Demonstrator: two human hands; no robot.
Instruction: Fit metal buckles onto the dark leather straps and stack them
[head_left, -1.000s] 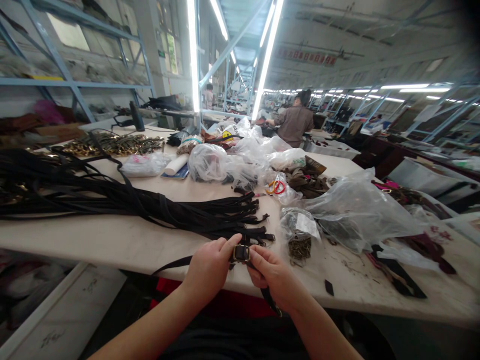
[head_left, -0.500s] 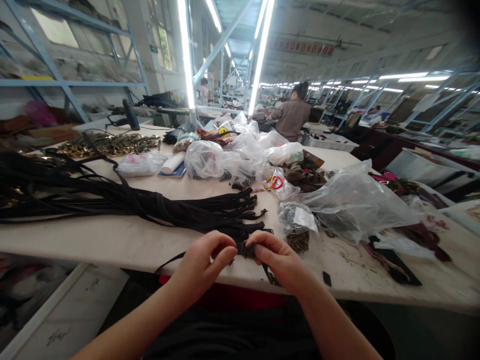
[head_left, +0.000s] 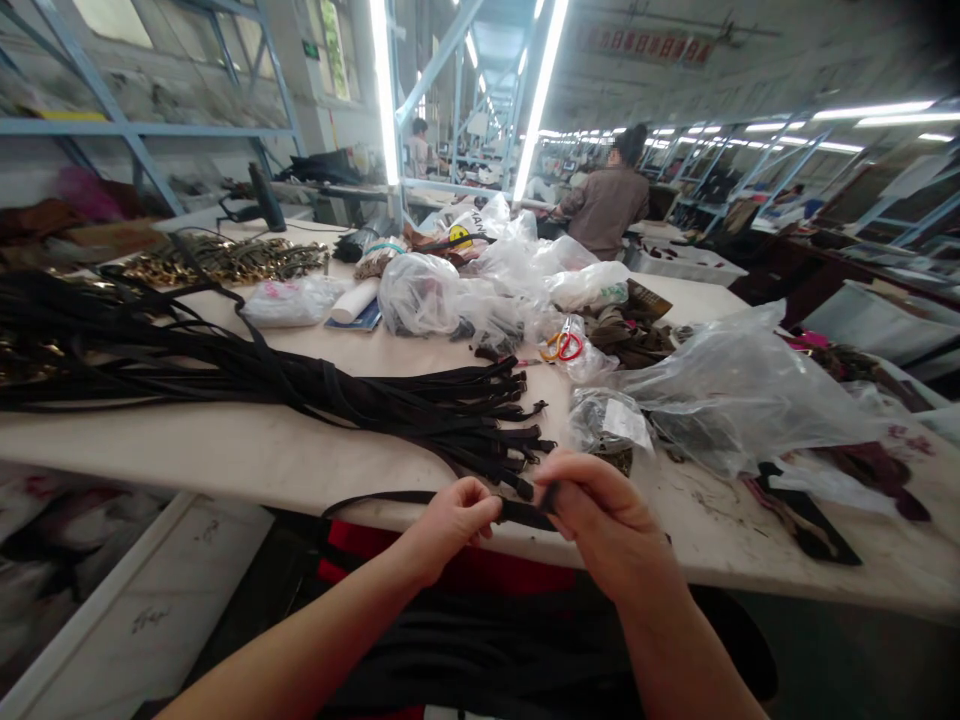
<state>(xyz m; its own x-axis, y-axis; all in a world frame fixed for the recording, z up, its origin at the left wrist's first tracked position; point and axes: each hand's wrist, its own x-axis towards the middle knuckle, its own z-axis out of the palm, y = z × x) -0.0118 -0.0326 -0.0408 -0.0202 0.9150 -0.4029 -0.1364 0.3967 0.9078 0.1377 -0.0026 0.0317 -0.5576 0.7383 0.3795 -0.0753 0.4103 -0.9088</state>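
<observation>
A black strap [head_left: 523, 513] stretches between my two hands at the front edge of the table. My left hand [head_left: 459, 518] is closed, pinching the strap, and a length of it trails off to the left. My right hand [head_left: 604, 515] has its fingers closed around the strap's other end; a small dark piece shows at these fingertips, blurred, and I cannot tell whether it is part of the strap. Just beyond my hands lies a thick bundle of black straps [head_left: 360, 405], with small buckles or rings at its right ends.
Scissors [head_left: 564, 344] with red and yellow handles lie past the bundle. Clear plastic bags [head_left: 735, 390] cover the right and middle. Metal hardware [head_left: 225, 258] is heaped at the back left. A drawer [head_left: 161, 590] sits below left. A person [head_left: 609, 200] works farther back.
My hands have moved apart, the right one shifting right and up, exposing more strap between them. The small dark piece on the table at right no longer shows. The view has shifted slightly.
</observation>
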